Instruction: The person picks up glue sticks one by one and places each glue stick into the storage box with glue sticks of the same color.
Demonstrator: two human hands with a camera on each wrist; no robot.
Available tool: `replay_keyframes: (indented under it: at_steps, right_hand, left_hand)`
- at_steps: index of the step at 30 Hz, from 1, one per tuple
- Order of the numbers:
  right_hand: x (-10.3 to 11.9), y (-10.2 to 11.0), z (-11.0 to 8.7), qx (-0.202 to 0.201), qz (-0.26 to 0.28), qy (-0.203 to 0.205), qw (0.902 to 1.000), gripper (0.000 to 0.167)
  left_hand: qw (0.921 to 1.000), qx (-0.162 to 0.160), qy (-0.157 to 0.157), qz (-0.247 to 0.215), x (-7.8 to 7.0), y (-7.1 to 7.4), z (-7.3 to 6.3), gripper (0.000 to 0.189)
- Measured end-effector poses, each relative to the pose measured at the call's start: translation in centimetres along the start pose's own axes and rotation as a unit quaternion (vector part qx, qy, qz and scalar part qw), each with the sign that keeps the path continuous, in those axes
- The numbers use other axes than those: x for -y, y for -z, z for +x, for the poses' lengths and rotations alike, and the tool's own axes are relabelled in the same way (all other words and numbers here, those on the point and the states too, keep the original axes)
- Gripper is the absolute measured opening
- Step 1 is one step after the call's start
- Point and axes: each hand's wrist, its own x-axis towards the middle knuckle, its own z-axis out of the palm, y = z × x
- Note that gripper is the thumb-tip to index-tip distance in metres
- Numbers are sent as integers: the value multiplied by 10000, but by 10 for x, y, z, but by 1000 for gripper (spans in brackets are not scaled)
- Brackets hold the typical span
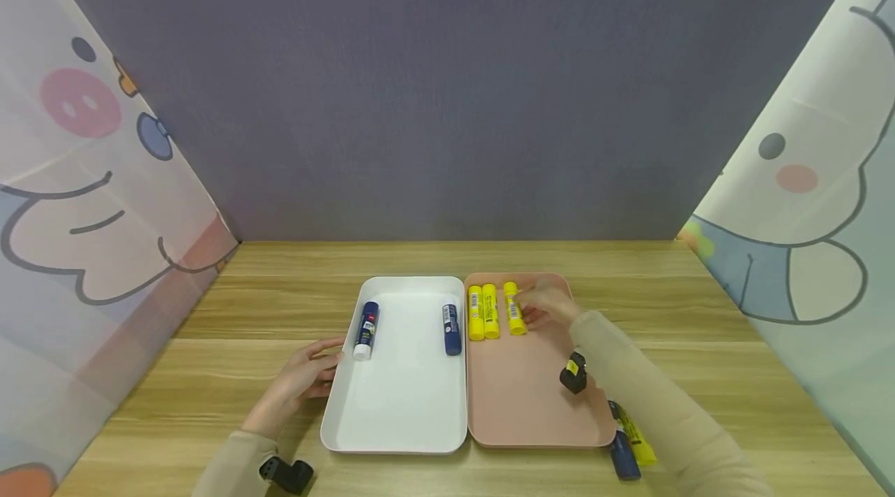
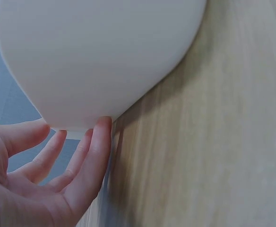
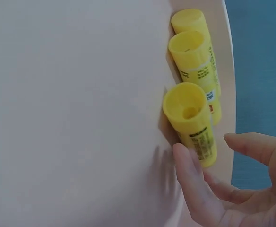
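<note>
My right hand (image 1: pixel 545 303) is at the top right of the pink tray (image 1: pixel 531 411), beside a yellow glue stick (image 1: pixel 514 309). In the right wrist view, thumb and fingers stand apart around the near end of that glue stick (image 3: pixel 194 125), with a gap at the thumb. Two more yellow glue sticks, one (image 1: pixel 475 313) against the other (image 1: pixel 491 312), lie to its left. My left hand (image 1: pixel 304 379) touches the outer left wall of the white tray (image 1: pixel 398 404); the left wrist view shows its fingertips on the tray wall (image 2: pixel 95 66).
Inside the white tray lie a dark blue glue stick with a white end (image 1: pixel 367 330) and another blue one (image 1: pixel 451 330). Beyond the pink tray's lower right corner, a blue glue stick (image 1: pixel 624 454) and a yellow one (image 1: pixel 639 441) lie on the wooden table (image 1: pixel 210 373), near my right sleeve.
</note>
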Motion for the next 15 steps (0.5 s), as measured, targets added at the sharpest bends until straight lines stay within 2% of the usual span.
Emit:
replay_keyframes:
  at_steps: [7,15]
  right_hand:
    - [0,6,-5,-65,-32,285,9996,43]
    - [5,14,-21,291,-201,768,9964,40]
  left_hand:
    - [10000,-1,6,-15,0,0,0,50]
    - [9999,122,-52,-75,1,2,0,52]
